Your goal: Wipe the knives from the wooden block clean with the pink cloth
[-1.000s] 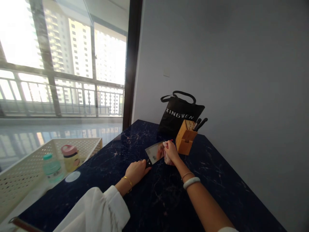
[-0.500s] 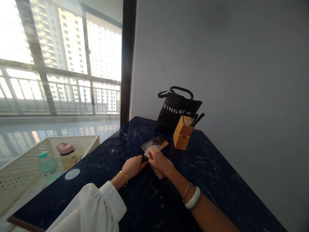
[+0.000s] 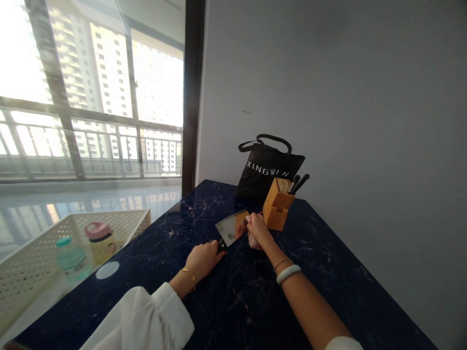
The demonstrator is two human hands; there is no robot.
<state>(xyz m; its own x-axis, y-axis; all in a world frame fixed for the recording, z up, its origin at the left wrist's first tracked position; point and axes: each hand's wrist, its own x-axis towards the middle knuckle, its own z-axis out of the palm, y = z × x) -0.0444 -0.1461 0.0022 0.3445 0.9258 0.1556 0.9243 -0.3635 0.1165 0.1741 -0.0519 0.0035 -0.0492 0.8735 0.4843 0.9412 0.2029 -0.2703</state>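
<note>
The grip of your left hand (image 3: 202, 261) wraps the handle of the cleaver (image 3: 230, 230), which is over the surface (image 3: 255, 301); your right hand (image 3: 259, 228) pinches a cloth (image 3: 254, 242) at its far end. Wiping looks part-done; what's left isn't clear. The knife block (image 3: 276, 214) crowds that hand; open room lies nearer you, inside the right edge
</note>
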